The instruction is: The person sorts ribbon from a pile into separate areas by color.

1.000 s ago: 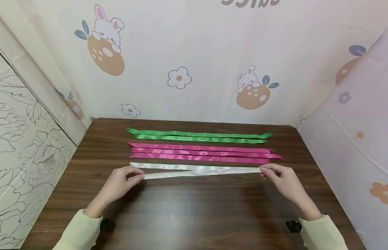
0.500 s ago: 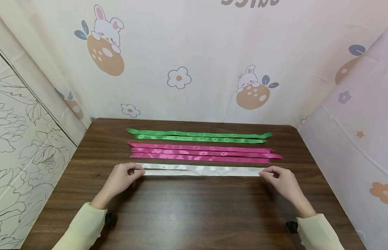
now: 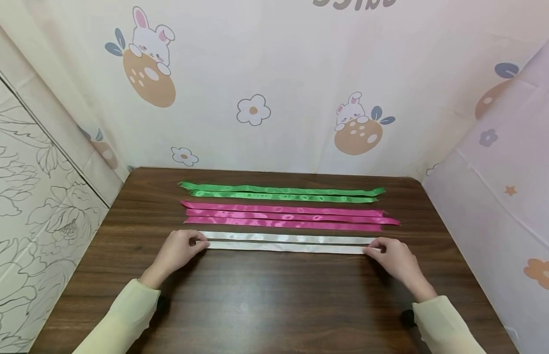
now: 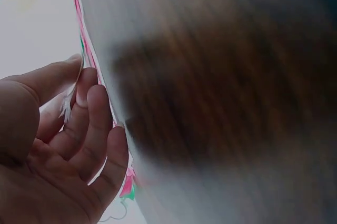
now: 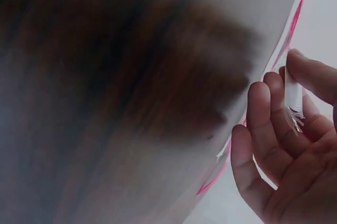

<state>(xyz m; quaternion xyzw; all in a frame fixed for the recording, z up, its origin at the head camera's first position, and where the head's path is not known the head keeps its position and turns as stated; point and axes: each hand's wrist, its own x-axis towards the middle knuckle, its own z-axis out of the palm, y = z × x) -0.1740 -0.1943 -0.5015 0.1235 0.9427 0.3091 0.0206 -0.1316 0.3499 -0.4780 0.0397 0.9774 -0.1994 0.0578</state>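
A white satin ribbon stretches straight across the table between my two hands. Its left end is pinched by my left hand, its right end by my right hand. Frayed threads of the left ribbon end poke out below the thumb in the left wrist view. In the right wrist view, the other frayed ribbon end hangs past the thumb and fingers. Just behind lies a second white ribbon, nearly parallel, with a thin gap between them; the hands partly cover its ends.
Several pink and green ribbons lie in rows farther back: three pink ribbons, then two green ribbons. The dark wooden table meets a printed curtain at its back edge.
The held white ribbon has gone from slanting across the second one to lying parallel in front of it. Its left end moved back, its right end forward. Both hands shifted slightly inward.
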